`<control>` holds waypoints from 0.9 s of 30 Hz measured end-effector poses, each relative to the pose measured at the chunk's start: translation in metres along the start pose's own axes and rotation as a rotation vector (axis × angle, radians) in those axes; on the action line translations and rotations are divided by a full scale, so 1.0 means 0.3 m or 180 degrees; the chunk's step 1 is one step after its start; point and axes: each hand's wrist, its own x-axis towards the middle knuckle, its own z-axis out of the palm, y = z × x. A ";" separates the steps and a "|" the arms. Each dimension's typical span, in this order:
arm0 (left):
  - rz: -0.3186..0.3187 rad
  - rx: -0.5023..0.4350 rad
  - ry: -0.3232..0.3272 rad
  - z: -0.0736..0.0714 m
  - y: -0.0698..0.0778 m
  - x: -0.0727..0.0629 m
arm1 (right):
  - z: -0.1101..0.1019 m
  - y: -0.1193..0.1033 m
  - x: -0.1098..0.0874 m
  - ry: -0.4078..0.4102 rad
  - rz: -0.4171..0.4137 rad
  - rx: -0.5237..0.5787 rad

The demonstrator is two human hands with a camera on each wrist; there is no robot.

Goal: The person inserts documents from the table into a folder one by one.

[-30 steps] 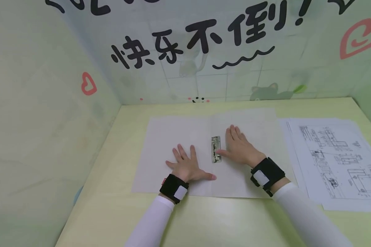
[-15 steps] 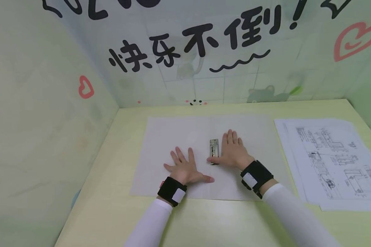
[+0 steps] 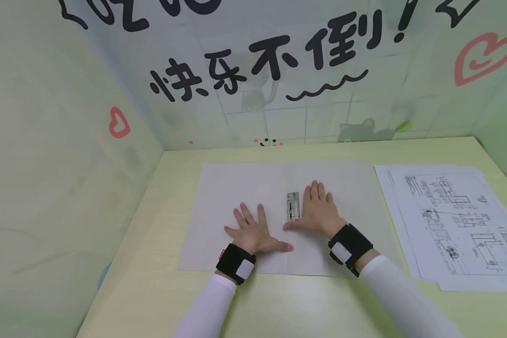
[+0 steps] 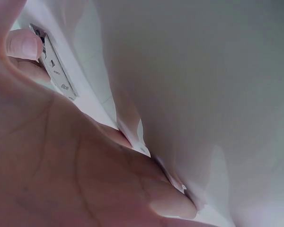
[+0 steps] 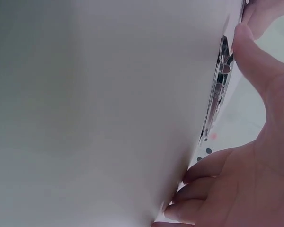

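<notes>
A white folder lies spread flat on the table, a fold line down its middle. Beside that fold is a narrow silvery metal clip, also visible edge-on in the right wrist view as a metal clip. My left hand rests on the folder's left half with fingers fanned out and thumb stretched toward the fold. To the right of the clip, my right hand lies on the right half. Its fingers point away from me, and its thumb reaches across just below the clip's near end. Neither hand grips anything.
A stack of printed sheets with technical drawings lies right of the folder. The pale yellow table meets a printed wall at the back, and side walls rise left and right.
My right hand has shifted slightly left and nearer to me, its thumb moving off the clip to below it. The folder's right half lies flatter. My left hand stays put.
</notes>
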 end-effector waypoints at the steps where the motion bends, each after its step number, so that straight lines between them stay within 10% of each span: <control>1: 0.0001 0.0005 0.0000 0.000 0.000 0.001 | -0.002 -0.003 -0.003 0.0000 0.0021 0.0028; 27: 0.0015 0.0085 -0.0064 0.001 -0.002 0.002 | 0.031 0.021 0.018 -0.0096 -0.0005 0.0116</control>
